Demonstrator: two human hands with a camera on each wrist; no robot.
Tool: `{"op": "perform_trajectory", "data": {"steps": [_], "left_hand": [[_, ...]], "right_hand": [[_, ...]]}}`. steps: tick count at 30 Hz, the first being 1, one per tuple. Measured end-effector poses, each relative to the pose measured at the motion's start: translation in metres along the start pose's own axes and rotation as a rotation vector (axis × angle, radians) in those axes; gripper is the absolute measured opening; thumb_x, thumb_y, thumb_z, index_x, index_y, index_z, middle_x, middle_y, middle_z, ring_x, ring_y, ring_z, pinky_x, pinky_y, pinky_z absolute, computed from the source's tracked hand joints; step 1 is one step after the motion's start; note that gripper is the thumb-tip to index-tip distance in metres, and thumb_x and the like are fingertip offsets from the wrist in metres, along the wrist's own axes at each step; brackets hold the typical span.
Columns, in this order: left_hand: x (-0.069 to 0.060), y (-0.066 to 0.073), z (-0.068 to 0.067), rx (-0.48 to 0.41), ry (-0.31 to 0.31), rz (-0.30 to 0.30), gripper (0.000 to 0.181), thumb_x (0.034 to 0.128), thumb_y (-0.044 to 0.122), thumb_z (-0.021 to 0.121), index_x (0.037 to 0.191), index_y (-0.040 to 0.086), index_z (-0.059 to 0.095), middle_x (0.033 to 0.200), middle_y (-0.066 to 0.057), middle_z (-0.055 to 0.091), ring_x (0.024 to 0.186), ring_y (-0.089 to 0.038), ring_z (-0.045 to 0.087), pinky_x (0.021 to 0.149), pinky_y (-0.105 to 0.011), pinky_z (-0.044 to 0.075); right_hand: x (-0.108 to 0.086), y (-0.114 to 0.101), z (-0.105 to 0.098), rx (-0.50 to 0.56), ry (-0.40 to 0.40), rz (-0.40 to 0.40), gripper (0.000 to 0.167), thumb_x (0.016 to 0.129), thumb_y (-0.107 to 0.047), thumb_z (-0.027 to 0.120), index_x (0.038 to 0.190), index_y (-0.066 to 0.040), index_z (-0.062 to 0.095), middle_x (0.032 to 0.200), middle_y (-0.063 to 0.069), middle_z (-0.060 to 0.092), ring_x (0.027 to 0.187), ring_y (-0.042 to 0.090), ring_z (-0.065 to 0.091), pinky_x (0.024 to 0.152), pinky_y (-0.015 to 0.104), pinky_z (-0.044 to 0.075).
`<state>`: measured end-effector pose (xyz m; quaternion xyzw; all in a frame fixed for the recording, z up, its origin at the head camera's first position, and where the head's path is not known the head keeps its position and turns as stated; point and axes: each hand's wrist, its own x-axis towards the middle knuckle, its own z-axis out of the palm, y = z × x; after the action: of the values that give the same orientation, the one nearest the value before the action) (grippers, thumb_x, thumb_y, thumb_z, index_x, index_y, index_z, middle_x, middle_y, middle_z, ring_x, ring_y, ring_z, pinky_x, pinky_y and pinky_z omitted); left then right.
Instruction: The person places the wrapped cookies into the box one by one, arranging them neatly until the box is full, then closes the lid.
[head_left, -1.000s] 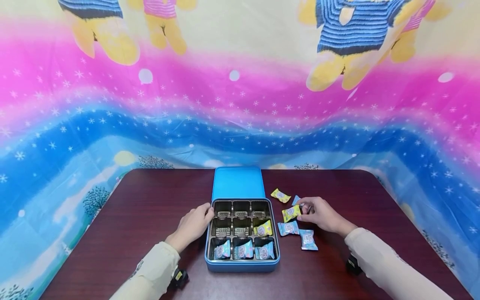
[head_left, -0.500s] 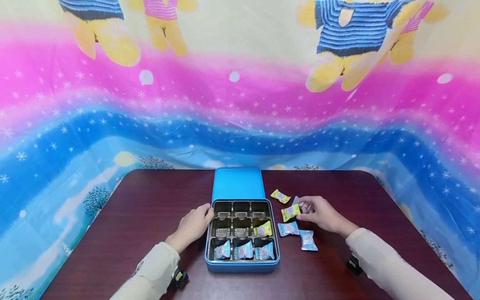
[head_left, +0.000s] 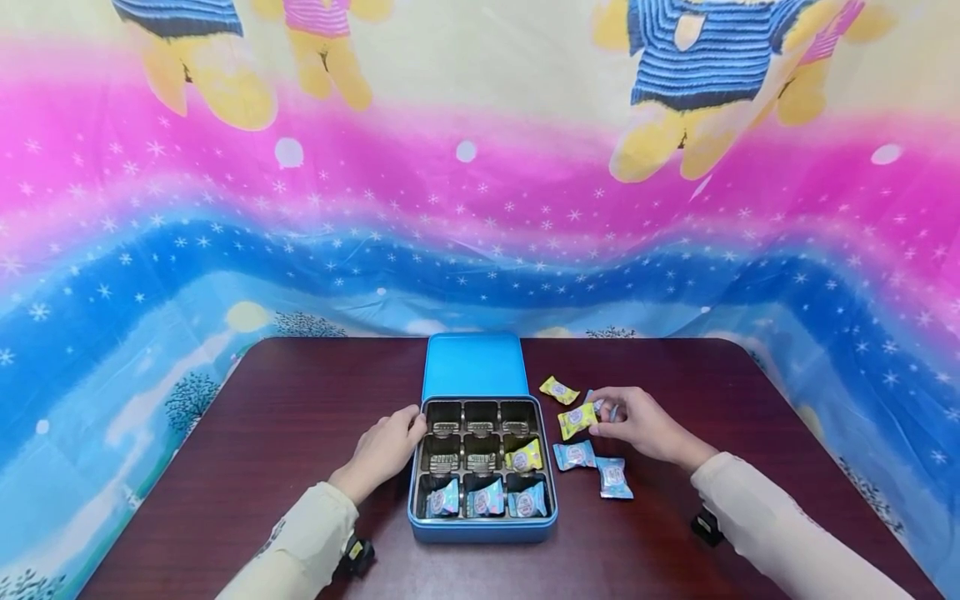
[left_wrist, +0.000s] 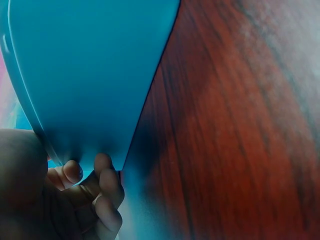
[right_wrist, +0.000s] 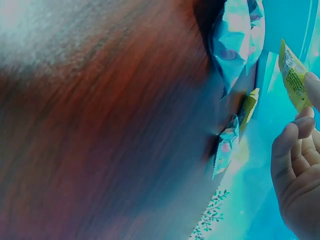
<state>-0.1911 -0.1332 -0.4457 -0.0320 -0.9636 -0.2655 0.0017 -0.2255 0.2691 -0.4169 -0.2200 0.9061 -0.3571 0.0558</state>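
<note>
A blue tin stands on the table with its lid folded open behind it. Three blue-wrapped candies fill its front row, and a yellow-wrapped candy sits in the right middle compartment. My left hand grips the tin's back left corner, its fingers bent round it in the left wrist view. Between thumb and fingertips my right hand pinches another yellow-wrapped candy, held above the table in the right wrist view.
Right of the tin lie two blue-wrapped candies close together and a yellow-wrapped candy farther back. Another blue-wrapped candy is partly hidden by my right hand. A printed cloth hangs behind the dark wooden table.
My right hand has risen a little and shifted slightly left with the yellow-wrapped candy. My left hand stays at the tin's corner.
</note>
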Motion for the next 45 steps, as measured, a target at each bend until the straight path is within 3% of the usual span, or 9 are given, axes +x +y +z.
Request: {"op": "perform_trajectory", "data": {"steps": [7,20,39,45], "left_hand": [[0.000,-0.001,-0.001,0.004,0.002,0.000,0.022,0.1023,0.031,0.045,0.085,0.020,0.055,0.072,0.001,0.054,0.067,-0.018,0.050,0.060,-0.037,0.037],[0.001,0.001,0.000,0.011,-0.001,0.011,0.023,0.1028,0.030,0.045,0.084,0.020,0.053,0.070,0.001,0.051,0.066,-0.018,0.049,0.059,-0.036,0.037],[0.002,0.000,0.001,0.008,0.001,0.006,0.026,0.1032,0.031,0.044,0.082,0.019,0.051,0.067,0.000,0.046,0.062,-0.018,0.047,0.057,-0.035,0.035],[0.001,-0.001,0.001,0.001,0.001,0.007,0.025,0.1031,0.030,0.044,0.082,0.018,0.051,0.067,-0.001,0.046,0.062,-0.018,0.046,0.057,-0.034,0.034]], "right_hand": [[0.001,-0.007,0.000,0.015,0.015,-0.025,0.045,0.088,-0.016,0.078,0.126,0.001,0.063,0.081,0.001,0.058,0.057,0.012,0.047,0.057,0.027,0.044],[-0.001,-0.021,0.004,0.058,0.018,-0.039,0.037,0.089,-0.015,0.077,0.123,-0.006,0.065,0.083,0.001,0.058,0.054,0.009,0.045,0.056,0.026,0.044],[0.000,-0.040,0.007,0.080,0.028,-0.100,0.042,0.088,-0.013,0.078,0.125,0.001,0.064,0.081,0.000,0.057,0.059,0.007,0.050,0.058,0.025,0.043],[0.002,-0.044,0.009,0.141,0.017,-0.134,0.041,0.088,-0.012,0.077,0.125,0.001,0.064,0.081,0.003,0.056,0.059,0.007,0.048,0.056,0.025,0.041]]}}
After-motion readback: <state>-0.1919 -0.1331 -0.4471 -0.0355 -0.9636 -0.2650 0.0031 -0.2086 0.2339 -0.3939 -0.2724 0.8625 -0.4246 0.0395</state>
